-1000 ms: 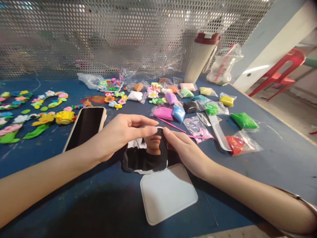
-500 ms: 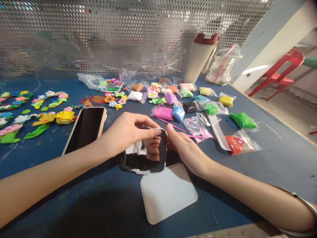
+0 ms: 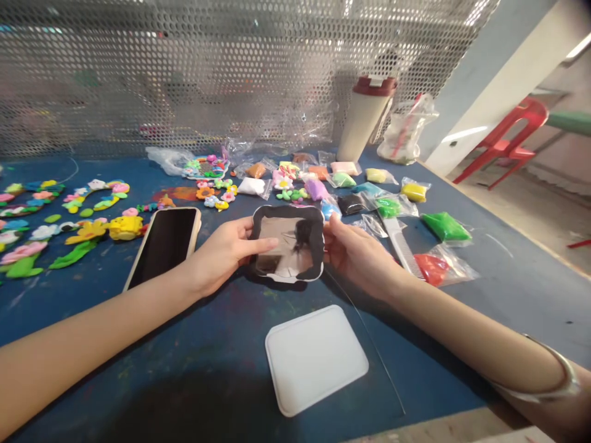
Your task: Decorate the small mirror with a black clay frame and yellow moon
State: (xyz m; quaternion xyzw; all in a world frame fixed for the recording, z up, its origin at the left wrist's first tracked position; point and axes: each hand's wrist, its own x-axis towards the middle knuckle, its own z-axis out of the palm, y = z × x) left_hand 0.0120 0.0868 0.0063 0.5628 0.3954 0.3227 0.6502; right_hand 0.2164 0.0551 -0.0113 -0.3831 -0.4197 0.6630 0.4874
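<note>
L hand [image 3: 221, 249] grip shut on left edge of scalloped mirror [image 3: 289, 241], thumb across glass; R hand [image 3: 357, 255] grip pinching right edge. Mirror held between hands. Smartphone [image 3: 164, 249] just L of L hand; comb [image 3: 401, 246] just R of R hand; white plastic board [image 3: 316, 360] nearer body, below grips.

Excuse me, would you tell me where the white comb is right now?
In the head view, the white comb lies on the table to the right of the right hand, just left of the bag of red clay.

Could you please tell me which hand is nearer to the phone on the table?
The left hand is nearer, just beside the phone; the right hand is farther, across the mirror.
</note>
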